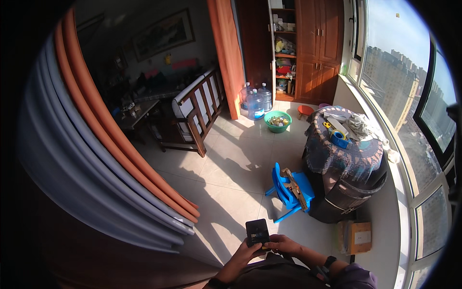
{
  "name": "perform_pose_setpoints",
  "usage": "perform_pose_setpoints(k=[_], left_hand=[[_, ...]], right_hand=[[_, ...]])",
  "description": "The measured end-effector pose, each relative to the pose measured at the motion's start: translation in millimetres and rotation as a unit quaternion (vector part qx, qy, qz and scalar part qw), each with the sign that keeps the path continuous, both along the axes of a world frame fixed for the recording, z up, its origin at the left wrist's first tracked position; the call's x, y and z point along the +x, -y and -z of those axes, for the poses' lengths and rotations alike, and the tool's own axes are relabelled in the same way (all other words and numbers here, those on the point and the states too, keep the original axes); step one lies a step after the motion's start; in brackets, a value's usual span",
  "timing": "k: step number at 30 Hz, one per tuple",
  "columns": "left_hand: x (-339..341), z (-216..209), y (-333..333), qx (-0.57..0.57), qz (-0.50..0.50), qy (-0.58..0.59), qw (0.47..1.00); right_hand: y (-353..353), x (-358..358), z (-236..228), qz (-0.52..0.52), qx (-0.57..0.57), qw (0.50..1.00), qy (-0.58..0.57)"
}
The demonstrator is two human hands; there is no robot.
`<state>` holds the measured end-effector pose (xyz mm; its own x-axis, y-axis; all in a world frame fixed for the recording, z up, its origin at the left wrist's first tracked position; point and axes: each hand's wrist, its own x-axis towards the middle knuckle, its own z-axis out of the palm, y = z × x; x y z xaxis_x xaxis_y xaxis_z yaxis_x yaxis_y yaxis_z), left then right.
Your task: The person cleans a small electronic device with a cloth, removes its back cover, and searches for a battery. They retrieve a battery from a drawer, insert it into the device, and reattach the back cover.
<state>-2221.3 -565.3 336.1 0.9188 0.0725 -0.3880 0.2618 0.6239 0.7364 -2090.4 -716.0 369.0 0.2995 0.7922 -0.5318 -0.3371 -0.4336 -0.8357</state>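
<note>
Low in the middle of the view, I hold a small black phone-like device upright in front of my body. Its face is dark with a few lighter marks, too small to make out. My left hand is closed round its lower left side, thumb at the bottom edge. From the right, my right hand grips its lower right corner, with the thumb on the bottom edge. Beyond the device stands a blue plastic chair with a brown slatted piece lying on it.
To the right is a cloth-covered round table with yellow scissors, blue tape and white cloth. A cardboard box sits by the window wall. Farther off are a green basin, water bottles and a wooden bench. Curtains hang left.
</note>
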Motion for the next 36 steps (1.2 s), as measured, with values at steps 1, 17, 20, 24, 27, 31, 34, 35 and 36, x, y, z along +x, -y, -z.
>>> perform_pose_setpoints(k=[1, 17, 20, 24, 27, 31, 34, 35, 36], left_hand=[[14.6, -4.4, -15.2, -0.01, -0.024, -0.016, 1.0], [168.4, -5.0, -272.7, -0.053, -0.193, -0.068, 0.977], [197.4, 0.6, -346.4, -0.062, -0.206, -0.033, 0.976], [224.3, -9.6, -448.2, -0.065, -0.164, 0.002, 0.984], [241.0, -14.1, -524.9, -0.025, -0.152, 0.017, 0.988], [243.6, -19.5, -615.8, -0.006, -0.207, 0.021, 0.978], [227.7, -11.6, -685.4, -0.01, -0.284, 0.006, 0.959], [216.7, -5.2, -709.7, -0.005, -0.323, 0.006, 0.946], [206.5, 0.7, -730.3, -0.001, -0.36, 0.005, 0.933]], right_hand=[[-20.6, 18.4, -0.8, -0.012, -0.017, 1.0, 0.01], [-284.8, 223.1, 48.4, 0.048, -0.003, 0.977, -0.207], [-335.3, 270.3, 63.2, 0.111, -0.013, 0.97, -0.217], [-423.8, 318.1, 64.9, 0.206, -0.016, 0.931, -0.301], [-505.4, 338.5, 63.2, 0.151, -0.018, 0.934, -0.324], [-617.5, 352.5, 63.7, 0.075, -0.036, 0.939, -0.335], [-708.6, 374.9, 77.0, 0.024, -0.052, 0.946, -0.32], [-740.7, 386.9, 82.9, -0.005, -0.032, 0.946, -0.323], [-771.0, 398.1, 90.1, -0.06, 0.009, 0.936, -0.346]])
